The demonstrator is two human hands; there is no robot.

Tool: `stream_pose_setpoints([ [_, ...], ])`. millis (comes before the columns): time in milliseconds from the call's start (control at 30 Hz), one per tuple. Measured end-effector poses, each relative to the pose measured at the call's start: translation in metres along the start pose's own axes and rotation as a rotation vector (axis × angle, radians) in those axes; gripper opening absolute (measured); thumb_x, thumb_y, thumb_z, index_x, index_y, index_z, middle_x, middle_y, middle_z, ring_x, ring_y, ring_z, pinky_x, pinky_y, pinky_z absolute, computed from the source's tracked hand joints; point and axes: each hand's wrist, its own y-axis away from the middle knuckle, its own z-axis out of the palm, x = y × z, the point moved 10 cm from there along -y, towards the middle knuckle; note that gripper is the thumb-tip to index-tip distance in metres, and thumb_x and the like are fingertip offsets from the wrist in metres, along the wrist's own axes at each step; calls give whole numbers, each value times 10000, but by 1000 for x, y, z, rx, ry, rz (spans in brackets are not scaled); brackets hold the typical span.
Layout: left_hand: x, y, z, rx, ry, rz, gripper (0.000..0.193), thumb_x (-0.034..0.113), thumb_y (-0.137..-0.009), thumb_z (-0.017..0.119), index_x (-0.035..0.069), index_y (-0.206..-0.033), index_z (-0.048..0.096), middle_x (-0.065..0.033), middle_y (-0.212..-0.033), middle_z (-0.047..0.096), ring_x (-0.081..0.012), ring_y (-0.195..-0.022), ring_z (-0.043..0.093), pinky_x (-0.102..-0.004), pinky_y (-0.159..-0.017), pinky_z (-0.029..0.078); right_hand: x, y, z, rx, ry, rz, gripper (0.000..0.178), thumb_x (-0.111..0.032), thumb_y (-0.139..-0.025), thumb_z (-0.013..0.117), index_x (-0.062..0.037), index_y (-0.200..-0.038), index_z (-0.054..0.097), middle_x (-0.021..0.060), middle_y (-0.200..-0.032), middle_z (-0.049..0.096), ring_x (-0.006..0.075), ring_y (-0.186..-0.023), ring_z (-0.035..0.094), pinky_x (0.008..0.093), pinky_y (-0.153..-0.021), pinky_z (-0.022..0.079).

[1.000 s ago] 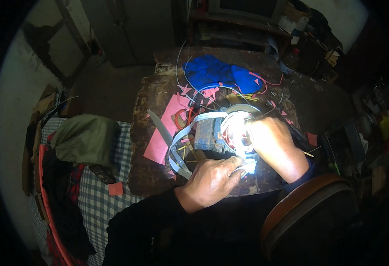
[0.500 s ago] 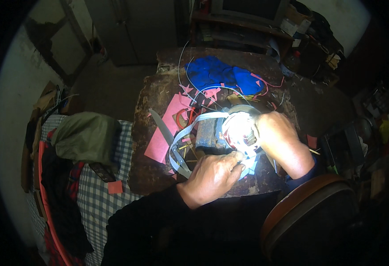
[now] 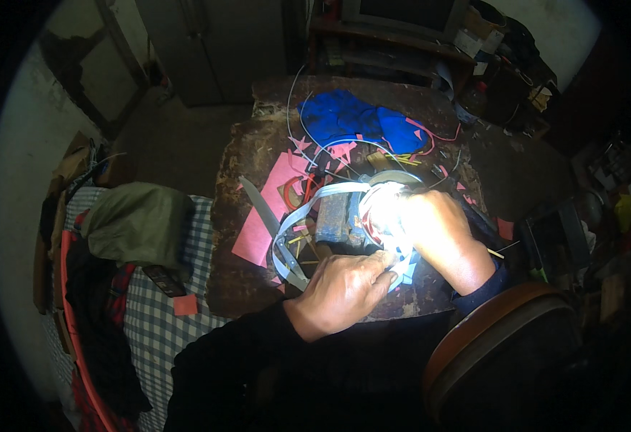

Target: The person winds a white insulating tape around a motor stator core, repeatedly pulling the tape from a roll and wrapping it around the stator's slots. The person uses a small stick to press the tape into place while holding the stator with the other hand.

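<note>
My left hand (image 3: 348,288) is closed at the table's near edge, its thumb and forefinger pinching a pale strip (image 3: 294,217) that loops away to the left. To the right, my right hand (image 3: 439,229) curls in over a round, brightly lit bundle (image 3: 381,209). Glare washes out its fingertips and what lies in them. Against the bundle's left side rests a worn bluish block (image 3: 335,219). Beyond the strip lies a knife, its blade (image 3: 259,204) pointing away and its handle (image 3: 288,261) near my left hand. Pale blue scraps (image 3: 407,272) sit under my fingers.
Pink paper (image 3: 254,237) and cut pink scraps (image 3: 343,151) litter the dark table (image 3: 232,162). Red-handled pliers or cutters (image 3: 291,193), thin wires and a blue cloth (image 3: 358,119) lie farther back. At left is a checked bed cover (image 3: 157,327); a brown round rim (image 3: 488,317) stands near right.
My right hand has shifted a little left and down, closer to my left hand, and covers more of the lit bundle. My left hand stays almost in place.
</note>
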Motion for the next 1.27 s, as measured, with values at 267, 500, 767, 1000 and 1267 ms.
stream_pose_setpoints([
  [267,22,-5,-62,348,-341,182,318,180,-936,842,10,-1188,747,-178,-1039,773,-326,-911,773,-401,-778,631,-12,-7,2,118,-121,-24,199,-263,-872,715,-94,-876,820,197,-849,778,379,-788,785,475,-737,623],
  [500,-80,-48,-87,241,-225,-107,313,187,-1056,650,-30,-1277,700,-243,-1177,734,-413,-1087,726,-489,-945,573,-9,-11,22,22,3,0,161,-141,-890,689,-61,-927,824,199,-854,775,370,-753,764,456,-716,606],
  [767,-103,-63,-66,-47,-196,-122,190,125,-1000,737,-36,-1099,733,-183,-1092,709,-323,-1059,693,-422,-924,558,3,0,-50,126,250,-114,183,-40,-910,720,-86,-1042,837,159,-852,775,329,-782,782,444,-764,644],
  [1000,-72,-60,-81,-24,-119,-74,141,100,-942,736,-28,-987,699,-191,-909,737,-364,-878,731,-457,-835,570,-24,-36,-61,161,350,-421,178,-105,-905,691,-19,-1033,782,190,-1076,764,329,-1092,761,448,-962,593],
  [1267,-54,-19,-85,6,166,-124,129,117,-1039,720,39,-1141,734,-58,-926,779,-200,-848,730,-346,-800,570,-22,-61,-30,-15,113,-468,247,-202,-889,738,-41,-1069,793,238,-1191,771,399,-1134,752,539,-1083,542],
])
